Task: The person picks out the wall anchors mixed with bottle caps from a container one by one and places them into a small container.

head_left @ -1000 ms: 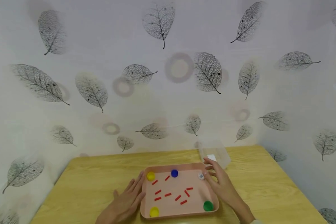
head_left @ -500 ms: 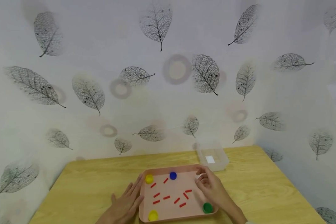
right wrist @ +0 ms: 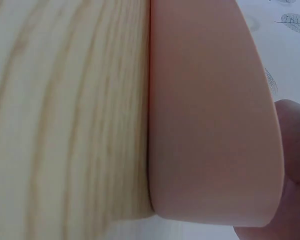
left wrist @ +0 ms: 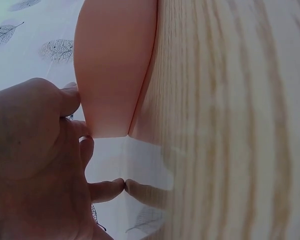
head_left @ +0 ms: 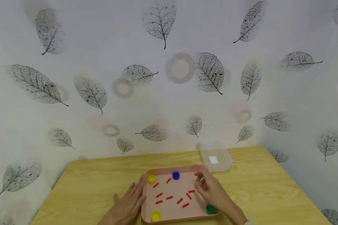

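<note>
In the head view, a shallow pink tray [head_left: 183, 217] lies on the table. Several short red sticks [head_left: 169, 197] are scattered over its floor. My left hand [head_left: 126, 203] rests against the tray's left side, fingers extended; the left wrist view shows the fingers [left wrist: 107, 190] along the pink wall. Over the tray's right part hovers my right hand [head_left: 211, 189], fingers bent, thumb and index tips apart, with nothing seen held. A bit of a white round piece [head_left: 202, 179] shows between its fingers. In the right wrist view the tray wall hides most of that hand.
Round caps sit around the tray: yellow [head_left: 151, 178] at back left, another yellow [head_left: 156, 216] at front left, blue [head_left: 176, 175] at the back, green [head_left: 211, 209] at front right. Behind the tray stands a clear plastic box [head_left: 221, 159] near the patterned wall.
My right hand has moved left and slightly down from the tray's right edge, now over the white round piece and mostly hiding it. The left hand stays against the tray.
</note>
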A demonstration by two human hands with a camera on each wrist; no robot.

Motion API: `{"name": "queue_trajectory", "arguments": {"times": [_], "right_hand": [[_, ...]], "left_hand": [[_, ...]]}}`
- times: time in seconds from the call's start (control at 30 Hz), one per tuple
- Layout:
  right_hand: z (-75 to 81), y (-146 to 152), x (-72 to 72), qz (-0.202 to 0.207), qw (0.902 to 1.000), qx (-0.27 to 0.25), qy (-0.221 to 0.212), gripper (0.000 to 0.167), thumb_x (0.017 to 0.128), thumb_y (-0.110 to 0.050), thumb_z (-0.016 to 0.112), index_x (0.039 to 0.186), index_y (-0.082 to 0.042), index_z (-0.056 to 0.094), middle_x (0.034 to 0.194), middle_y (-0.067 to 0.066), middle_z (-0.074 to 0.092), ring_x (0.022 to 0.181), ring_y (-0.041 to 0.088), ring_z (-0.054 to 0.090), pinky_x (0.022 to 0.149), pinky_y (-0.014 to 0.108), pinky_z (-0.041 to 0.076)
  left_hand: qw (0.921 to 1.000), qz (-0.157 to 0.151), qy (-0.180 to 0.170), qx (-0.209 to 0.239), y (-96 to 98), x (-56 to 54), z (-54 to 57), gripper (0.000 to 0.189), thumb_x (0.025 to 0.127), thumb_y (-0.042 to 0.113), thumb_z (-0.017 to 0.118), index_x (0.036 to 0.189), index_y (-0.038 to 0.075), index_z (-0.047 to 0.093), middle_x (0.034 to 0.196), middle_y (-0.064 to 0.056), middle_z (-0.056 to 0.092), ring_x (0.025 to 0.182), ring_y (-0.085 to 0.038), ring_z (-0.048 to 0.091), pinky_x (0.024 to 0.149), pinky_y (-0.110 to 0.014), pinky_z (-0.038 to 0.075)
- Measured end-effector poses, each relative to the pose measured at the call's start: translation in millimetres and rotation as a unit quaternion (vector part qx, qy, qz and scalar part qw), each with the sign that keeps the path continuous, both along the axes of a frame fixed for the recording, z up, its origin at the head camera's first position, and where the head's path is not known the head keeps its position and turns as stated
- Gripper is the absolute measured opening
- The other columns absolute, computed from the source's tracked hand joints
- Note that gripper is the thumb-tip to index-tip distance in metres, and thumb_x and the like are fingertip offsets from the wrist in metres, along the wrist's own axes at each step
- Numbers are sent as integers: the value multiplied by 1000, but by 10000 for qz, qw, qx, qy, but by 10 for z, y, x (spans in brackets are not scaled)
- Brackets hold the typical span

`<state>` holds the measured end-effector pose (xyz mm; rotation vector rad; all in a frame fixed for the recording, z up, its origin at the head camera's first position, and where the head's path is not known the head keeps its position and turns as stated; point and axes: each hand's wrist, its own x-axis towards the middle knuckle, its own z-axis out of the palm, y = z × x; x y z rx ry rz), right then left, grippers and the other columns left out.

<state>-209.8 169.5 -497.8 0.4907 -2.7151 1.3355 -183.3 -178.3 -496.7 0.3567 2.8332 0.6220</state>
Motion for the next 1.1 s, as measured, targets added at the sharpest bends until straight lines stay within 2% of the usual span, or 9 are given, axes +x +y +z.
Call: {"name": "queue_trajectory", "arguments": {"times": [0.17,0.4,0.67,0.8,1.1], "right_hand": [[-6,8,24,82,9982,551,212,27,96,-4,70,119,-10,58,100,-3,60,86,7,57,75,24,54],[6,9,44,344,9914,1167,475,19,93,-4,72,110,-8,64,90,-7,59,78,2,53,67,23,52],[-34,-5,48,646,9744,1925,963,15,90,-6,77,97,-12,65,89,-10,59,80,2,54,69,24,53],[-43,-7,56,705,9702,1994,1180,14,91,-5,77,93,-13,65,88,-11,57,79,2,52,68,23,52],[-36,-33,66,798,9677,2028,1270,13,92,-6,76,88,-13,65,84,-12,54,74,0,47,63,20,48]], "left_hand": [[10000,-45,-20,1,17,-23,13,67,107,61,29,166,33,12,172,9,12,152,-39,26,95,-92,0],[9999,-76,-83,91,25,-44,20,68,107,61,28,166,31,13,172,7,14,152,-39,26,94,-92,-1],[9999,-68,-41,68,8,-29,2,68,108,60,29,166,30,14,172,6,13,152,-40,27,94,-92,0],[9999,-85,29,104,3,-18,7,67,108,59,31,166,29,15,172,6,14,151,-39,28,93,-93,0],[9998,-86,-41,185,-24,-5,24,68,108,60,30,166,28,14,172,6,14,151,-40,28,92,-93,-1]]}}
